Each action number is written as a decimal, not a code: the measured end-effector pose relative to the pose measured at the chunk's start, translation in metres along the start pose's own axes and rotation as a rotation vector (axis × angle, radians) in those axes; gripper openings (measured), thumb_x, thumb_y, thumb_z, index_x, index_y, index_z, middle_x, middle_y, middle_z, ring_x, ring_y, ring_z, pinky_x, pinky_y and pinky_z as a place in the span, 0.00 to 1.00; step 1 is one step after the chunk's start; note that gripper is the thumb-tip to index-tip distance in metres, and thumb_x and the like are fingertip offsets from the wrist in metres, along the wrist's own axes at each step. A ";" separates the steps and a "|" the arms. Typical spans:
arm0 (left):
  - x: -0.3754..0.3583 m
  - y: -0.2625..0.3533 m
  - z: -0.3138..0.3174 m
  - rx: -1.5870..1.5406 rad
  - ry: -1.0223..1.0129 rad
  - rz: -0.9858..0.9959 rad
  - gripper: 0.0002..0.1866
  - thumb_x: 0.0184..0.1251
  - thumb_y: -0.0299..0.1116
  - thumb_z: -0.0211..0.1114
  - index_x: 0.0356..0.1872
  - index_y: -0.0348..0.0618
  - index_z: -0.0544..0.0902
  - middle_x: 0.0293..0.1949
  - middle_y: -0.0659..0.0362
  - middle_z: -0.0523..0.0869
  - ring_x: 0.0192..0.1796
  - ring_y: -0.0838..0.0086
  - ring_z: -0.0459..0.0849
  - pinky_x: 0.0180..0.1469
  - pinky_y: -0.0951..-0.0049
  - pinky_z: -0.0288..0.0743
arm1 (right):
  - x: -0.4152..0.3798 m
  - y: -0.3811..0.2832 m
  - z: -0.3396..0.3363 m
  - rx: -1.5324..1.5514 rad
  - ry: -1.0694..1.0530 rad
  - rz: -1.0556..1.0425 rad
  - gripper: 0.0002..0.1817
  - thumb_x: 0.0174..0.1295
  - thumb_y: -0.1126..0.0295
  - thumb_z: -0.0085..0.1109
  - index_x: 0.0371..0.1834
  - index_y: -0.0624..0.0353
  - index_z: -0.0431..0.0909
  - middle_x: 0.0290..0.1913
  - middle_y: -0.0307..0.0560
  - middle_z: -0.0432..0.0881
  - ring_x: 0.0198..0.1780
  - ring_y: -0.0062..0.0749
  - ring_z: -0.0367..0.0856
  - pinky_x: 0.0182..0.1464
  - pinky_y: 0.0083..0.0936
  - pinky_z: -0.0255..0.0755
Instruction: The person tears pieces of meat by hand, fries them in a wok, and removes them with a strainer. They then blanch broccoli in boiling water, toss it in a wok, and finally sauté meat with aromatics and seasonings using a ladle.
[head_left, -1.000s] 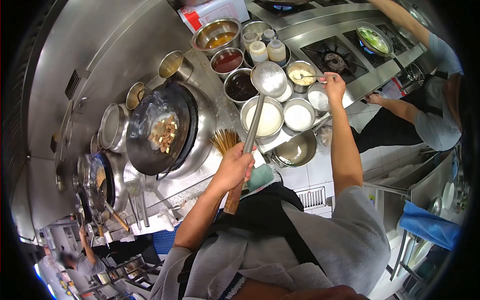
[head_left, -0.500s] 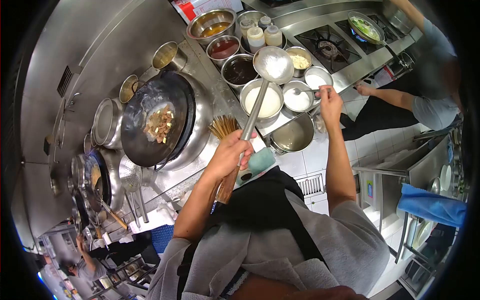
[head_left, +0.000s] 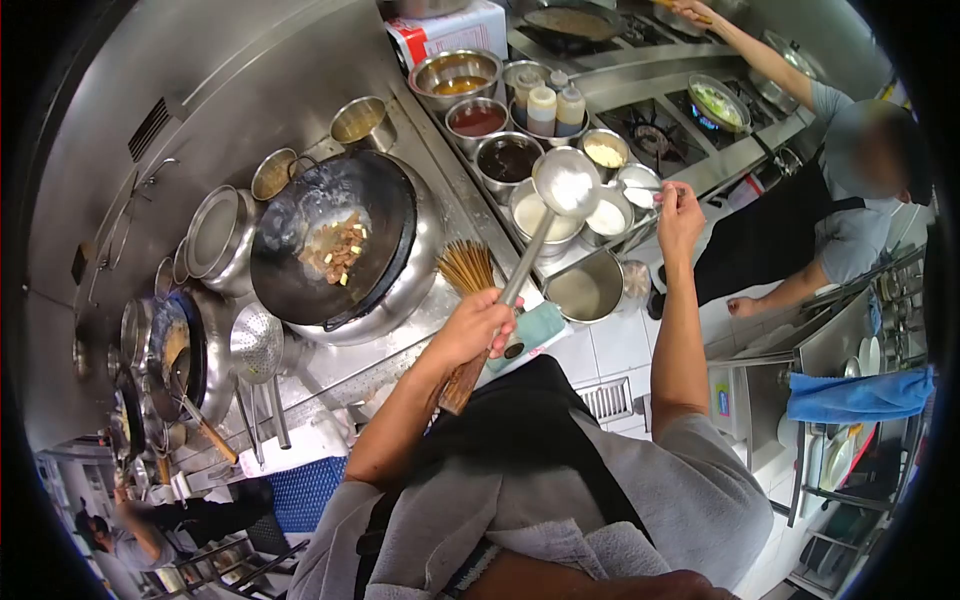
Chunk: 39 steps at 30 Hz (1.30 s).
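Note:
My left hand (head_left: 476,328) is closed around the handle of a ladle (head_left: 566,183), whose metal bowl is raised over the seasoning containers. The ladle's wooden end (head_left: 460,388) sticks out below my fist. Just behind that hand is a bamboo wok brush (head_left: 466,265). My right hand (head_left: 680,220) pinches a small spoon (head_left: 655,189) at a metal container of white seasoning (head_left: 634,174). A second container of white seasoning (head_left: 607,218) is beside it, partly behind the ladle. To the left, a wok (head_left: 285,230) holds browned meat pieces (head_left: 335,250) with pale bits.
Bowls of dark sauce (head_left: 508,160), red sauce (head_left: 476,118) and squeeze bottles (head_left: 541,108) line the counter. A metal pot (head_left: 587,288) stands near my right arm. A co-worker (head_left: 800,220) is at the right, near a pan (head_left: 718,104) on a lit burner. Another person (head_left: 140,535) is lower left.
My right hand has moved the spoon from the nearer white seasoning container to the farther one. The ladle stays in my left hand. The co-worker's lower arm has swung toward me; my view has shifted.

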<state>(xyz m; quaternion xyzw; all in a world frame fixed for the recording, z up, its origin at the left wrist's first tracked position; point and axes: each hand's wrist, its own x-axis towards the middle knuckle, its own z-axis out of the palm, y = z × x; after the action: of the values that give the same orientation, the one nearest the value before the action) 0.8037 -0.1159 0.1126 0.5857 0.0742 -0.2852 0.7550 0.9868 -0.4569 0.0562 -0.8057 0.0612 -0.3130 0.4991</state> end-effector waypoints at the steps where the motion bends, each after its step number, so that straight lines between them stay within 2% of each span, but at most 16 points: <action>1: -0.002 -0.002 -0.005 -0.070 -0.048 -0.013 0.16 0.68 0.27 0.53 0.56 0.35 0.75 0.26 0.64 0.73 0.19 0.82 0.68 0.20 0.79 0.64 | 0.000 -0.011 0.002 -0.065 0.019 -0.068 0.12 0.70 0.66 0.54 0.40 0.62 0.83 0.31 0.50 0.88 0.28 0.34 0.85 0.34 0.32 0.75; 2: -0.008 -0.004 -0.006 -0.098 -0.052 -0.031 0.17 0.69 0.27 0.52 0.57 0.35 0.75 0.26 0.64 0.73 0.20 0.82 0.67 0.20 0.78 0.63 | 0.000 0.002 0.007 -0.315 -0.034 -0.154 0.13 0.68 0.63 0.56 0.42 0.62 0.83 0.29 0.53 0.87 0.32 0.48 0.87 0.39 0.40 0.78; 5: -0.028 -0.008 -0.007 -0.110 -0.078 0.015 0.17 0.70 0.26 0.51 0.57 0.33 0.75 0.27 0.62 0.73 0.20 0.81 0.68 0.20 0.78 0.63 | 0.002 0.107 0.045 -0.599 -0.379 0.011 0.18 0.63 0.60 0.63 0.47 0.63 0.82 0.37 0.59 0.88 0.41 0.58 0.86 0.49 0.45 0.77; 8: -0.044 -0.007 -0.021 -0.060 -0.037 0.038 0.17 0.71 0.26 0.49 0.58 0.34 0.74 0.26 0.63 0.73 0.20 0.80 0.70 0.21 0.78 0.65 | -0.007 0.021 0.038 -0.890 -0.032 -0.012 0.29 0.56 0.60 0.70 0.57 0.67 0.77 0.50 0.66 0.84 0.54 0.61 0.81 0.58 0.45 0.73; 12: -0.050 0.001 -0.026 -0.001 0.057 0.089 0.18 0.69 0.24 0.48 0.59 0.34 0.73 0.26 0.63 0.74 0.20 0.80 0.71 0.21 0.78 0.66 | 0.062 0.030 0.113 -0.292 -0.267 -0.235 0.45 0.49 0.60 0.76 0.69 0.72 0.67 0.60 0.67 0.79 0.62 0.58 0.78 0.64 0.40 0.71; 14: -0.046 0.007 -0.026 -0.023 0.110 0.100 0.18 0.68 0.25 0.50 0.58 0.34 0.73 0.26 0.63 0.74 0.19 0.80 0.71 0.21 0.77 0.67 | 0.086 0.033 0.163 -0.314 -0.343 -0.100 0.48 0.47 0.58 0.78 0.70 0.71 0.65 0.61 0.66 0.79 0.65 0.54 0.77 0.66 0.39 0.70; 15: -0.045 0.009 -0.025 -0.036 0.137 0.100 0.18 0.68 0.26 0.51 0.57 0.35 0.73 0.27 0.63 0.74 0.19 0.79 0.71 0.21 0.77 0.68 | 0.095 0.041 0.184 -0.286 -0.313 -0.198 0.50 0.46 0.57 0.79 0.70 0.71 0.65 0.63 0.66 0.78 0.66 0.55 0.76 0.67 0.40 0.69; 16: -0.044 0.015 -0.022 -0.055 0.169 0.084 0.18 0.67 0.26 0.52 0.57 0.35 0.73 0.26 0.63 0.73 0.18 0.79 0.71 0.21 0.77 0.68 | 0.101 0.036 0.199 -0.180 -0.290 -0.179 0.51 0.43 0.59 0.80 0.68 0.74 0.65 0.64 0.70 0.75 0.67 0.59 0.73 0.71 0.39 0.64; 19: -0.040 0.020 -0.019 -0.059 0.232 0.100 0.20 0.68 0.24 0.48 0.61 0.31 0.71 0.26 0.63 0.73 0.20 0.81 0.70 0.22 0.78 0.67 | 0.130 0.054 0.237 -0.079 -0.355 -0.107 0.54 0.41 0.60 0.81 0.70 0.75 0.63 0.64 0.70 0.75 0.67 0.58 0.73 0.70 0.40 0.65; 22: -0.035 0.019 -0.021 -0.077 0.290 0.104 0.20 0.69 0.24 0.49 0.61 0.31 0.71 0.26 0.63 0.73 0.20 0.80 0.69 0.22 0.78 0.67 | 0.137 0.059 0.248 -0.219 -0.201 -0.129 0.55 0.40 0.61 0.82 0.71 0.72 0.61 0.63 0.67 0.76 0.66 0.57 0.74 0.68 0.40 0.67; 25: -0.031 0.020 -0.018 -0.108 0.318 0.096 0.20 0.69 0.25 0.49 0.61 0.32 0.72 0.26 0.62 0.73 0.20 0.80 0.69 0.22 0.78 0.67 | 0.145 0.067 0.249 -0.076 -0.392 -0.055 0.54 0.40 0.61 0.83 0.72 0.67 0.61 0.63 0.64 0.77 0.65 0.55 0.75 0.67 0.40 0.68; 26: -0.029 0.021 -0.018 -0.119 0.327 0.093 0.20 0.69 0.25 0.49 0.61 0.32 0.72 0.26 0.62 0.73 0.20 0.80 0.69 0.22 0.78 0.67 | 0.144 0.070 0.252 -0.080 -0.339 -0.096 0.47 0.41 0.62 0.82 0.67 0.63 0.68 0.60 0.61 0.80 0.62 0.54 0.78 0.64 0.41 0.70; 30: -0.018 0.028 -0.018 -0.164 0.341 0.112 0.19 0.69 0.25 0.49 0.60 0.32 0.72 0.26 0.62 0.73 0.20 0.80 0.69 0.21 0.78 0.66 | 0.144 0.063 0.246 0.022 -0.335 -0.114 0.35 0.44 0.63 0.80 0.57 0.61 0.74 0.52 0.59 0.84 0.54 0.55 0.83 0.58 0.41 0.74; 34: 0.003 0.065 -0.013 -0.177 0.318 0.140 0.19 0.68 0.25 0.50 0.59 0.32 0.72 0.26 0.62 0.73 0.21 0.80 0.69 0.21 0.77 0.66 | 0.151 0.007 0.225 0.174 -0.250 -0.158 0.35 0.47 0.64 0.77 0.58 0.62 0.72 0.53 0.61 0.82 0.55 0.55 0.81 0.59 0.42 0.72; 37: 0.027 0.095 -0.018 -0.101 0.288 0.197 0.19 0.67 0.26 0.52 0.58 0.31 0.73 0.26 0.62 0.72 0.21 0.80 0.70 0.21 0.76 0.66 | 0.178 -0.027 0.224 0.130 -0.169 -0.457 0.37 0.48 0.64 0.75 0.62 0.62 0.69 0.59 0.64 0.77 0.60 0.57 0.76 0.63 0.43 0.69; 39: 0.044 0.123 -0.015 -0.072 0.281 0.212 0.18 0.66 0.27 0.54 0.56 0.30 0.74 0.26 0.63 0.72 0.21 0.80 0.70 0.21 0.76 0.66 | 0.197 -0.050 0.223 0.097 -0.254 -0.606 0.39 0.50 0.62 0.73 0.65 0.63 0.66 0.60 0.65 0.74 0.62 0.58 0.73 0.65 0.43 0.68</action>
<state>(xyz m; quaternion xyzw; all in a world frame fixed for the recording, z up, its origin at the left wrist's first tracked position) 0.9073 -0.0984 0.1922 0.5970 0.1267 -0.1164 0.7836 1.2589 -0.3426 0.1179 -0.7953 -0.2589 -0.3466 0.4247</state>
